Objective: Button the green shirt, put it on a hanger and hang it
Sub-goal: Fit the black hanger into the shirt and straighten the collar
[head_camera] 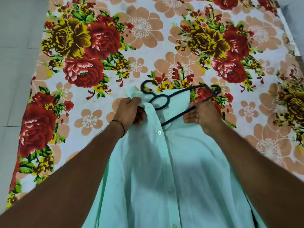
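Observation:
The pale green shirt [164, 170] hangs lifted in front of me, its front placket closed with several white buttons showing down the middle. My left hand [130, 111] is shut on the shirt's collar at the left side. A black hanger [158, 102] pokes out of the neck opening, hook to the upper left, one arm reaching right past the collar. My right hand [202, 117] grips the hanger's lower bar together with the right collar area. The hanger's left arm is hidden inside the shirt.
Below the shirt lies a bed with a floral sheet [102, 46] in red, yellow and peach. Grey tiled floor [18, 46] runs along the left side. A grey surface [292, 17] shows at the top right corner.

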